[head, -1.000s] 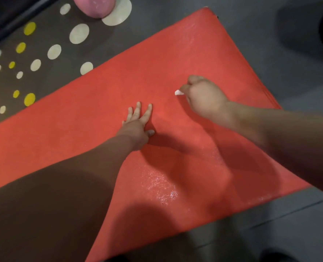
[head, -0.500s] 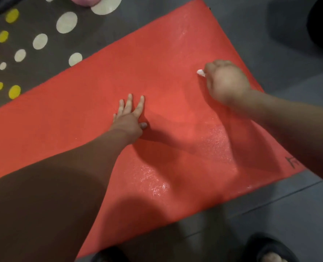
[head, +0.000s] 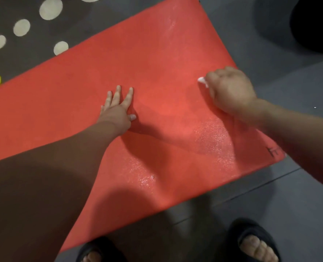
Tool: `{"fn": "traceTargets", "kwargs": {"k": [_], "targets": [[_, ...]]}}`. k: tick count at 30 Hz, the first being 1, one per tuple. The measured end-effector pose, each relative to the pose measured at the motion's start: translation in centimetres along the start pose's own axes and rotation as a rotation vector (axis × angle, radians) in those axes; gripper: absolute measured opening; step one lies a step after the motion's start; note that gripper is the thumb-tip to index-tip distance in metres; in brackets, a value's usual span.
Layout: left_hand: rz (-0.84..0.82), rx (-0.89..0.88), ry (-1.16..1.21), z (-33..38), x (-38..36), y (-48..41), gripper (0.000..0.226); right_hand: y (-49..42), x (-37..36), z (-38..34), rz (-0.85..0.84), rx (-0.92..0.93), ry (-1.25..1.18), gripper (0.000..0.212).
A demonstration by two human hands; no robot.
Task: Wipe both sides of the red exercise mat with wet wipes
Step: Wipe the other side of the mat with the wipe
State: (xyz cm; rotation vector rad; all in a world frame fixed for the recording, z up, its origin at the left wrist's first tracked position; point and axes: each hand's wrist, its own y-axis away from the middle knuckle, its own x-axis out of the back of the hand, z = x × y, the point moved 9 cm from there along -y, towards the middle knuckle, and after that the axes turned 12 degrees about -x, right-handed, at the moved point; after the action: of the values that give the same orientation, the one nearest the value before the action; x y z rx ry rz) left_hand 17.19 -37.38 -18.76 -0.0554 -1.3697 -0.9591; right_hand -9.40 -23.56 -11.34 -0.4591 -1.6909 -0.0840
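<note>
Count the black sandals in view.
2. The left sandal is at the bottom edge, just below the red exercise mat; the right sandal is at bottom right on the grey floor. Both are cropped.

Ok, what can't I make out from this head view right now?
Wipe: only a white corner shows; the right hand hides the rest in its grip.
Mat: left end cut off by the frame edge; underside hidden; left forearm covers a near part.
Black mark at the mat's near right corner: partly under the right forearm, too small to read.
Dark shape, top right: cut off by the edge, in shadow.
</note>
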Motion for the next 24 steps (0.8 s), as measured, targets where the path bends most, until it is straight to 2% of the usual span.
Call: {"fn": "traceTargets", "kwargs": {"k": [2,4,7,9,11,14,16,18,22,24], "targets": [[0.008,0.002,-0.010,0.1,0.0,0.1,0.089,1.0,0.1,-0.3,-0.026,-0.052,0.018,0.011],[0.008,0.003,-0.030,0.1,-0.1,0.0,0.088,4.3,-0.4,-4.2,-0.103,0.094,-0.044,0.015],[-0.020,-0.009,-0.069,-0.2,-0.1,-0.2,0.087,11.6,-1.4,-10.2,-0.316,0.401,-0.164,0.017],[-0.074,-0.026,-0.130,-0.3,0.0,-0.6,0.086,13.2,-1.1,-10.6,-0.340,0.506,-0.158,0.025],[-0.124,-0.037,-0.190,-0.3,0.2,-0.9,0.087,10.7,-0.8,-8.3,-0.232,0.419,-0.105,0.028],[-0.148,-0.034,-0.207,-0.1,0.4,-0.8,0.087,5.1,0.4,-1.2,-0.056,0.055,0.022,0.034],[-0.141,-0.010,-0.184,-0.1,0.1,-0.7,0.086,4.4,0.7,0.8,-0.039,-0.102,0.039,0.030],[-0.105,0.015,-0.149,-0.1,-0.1,-0.5,0.087,6.7,0.2,-1.7,-0.087,-0.018,-0.010,0.029],[-0.027,0.095,-0.029,1.3,-0.4,0.6,0.088,14.4,-0.7,-8.9,-0.291,0.388,-0.128,0.023],[-0.018,0.096,0.022,3.1,-0.9,1.1,0.089,13.9,-0.6,-7.7,-0.279,0.425,-0.090,0.030]]}}
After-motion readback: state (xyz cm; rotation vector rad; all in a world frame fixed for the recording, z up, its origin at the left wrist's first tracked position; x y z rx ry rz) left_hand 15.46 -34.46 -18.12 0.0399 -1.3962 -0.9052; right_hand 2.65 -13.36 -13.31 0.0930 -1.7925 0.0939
